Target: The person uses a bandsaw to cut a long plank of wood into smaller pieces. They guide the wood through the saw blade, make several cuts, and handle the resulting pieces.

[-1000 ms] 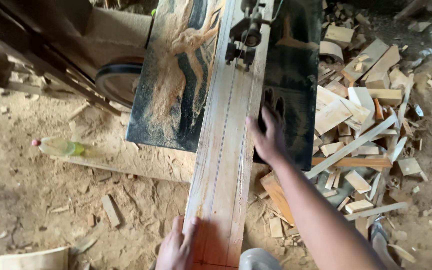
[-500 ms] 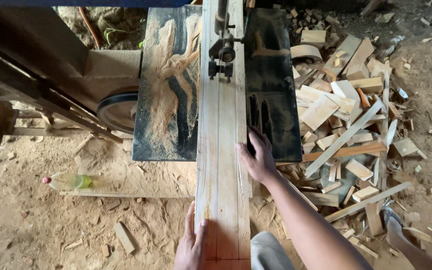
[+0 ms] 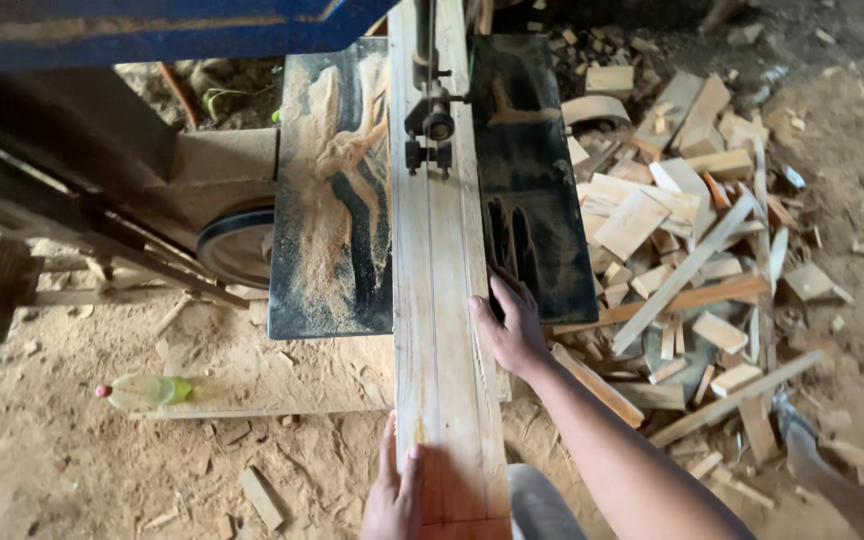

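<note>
Two hands on plank (image 3: 442, 330) | left hand (image 3: 392, 495) flat at near end | right hand (image 3: 510, 325) open-palmed against edge

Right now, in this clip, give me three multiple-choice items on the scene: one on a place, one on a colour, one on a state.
1. Where does the right hand rest?
A. on the right edge of the long plank
B. on the plastic bottle
C. on the heap of offcuts

2. What colour is the cap of the plastic bottle lying on the sawdust floor?
A. blue
B. red
C. black

3. How does the plank lie on the dark saw table?
A. standing on end
B. flat, running lengthwise towards the blade guide
C. crosswise to the table

Answers:
1. A, the fingers lie against the plank's right edge near the table's front.
2. B, the small cap at the bottle's left end is red.
3. B, its broad face is up and the left hand presses on its near end.
</note>
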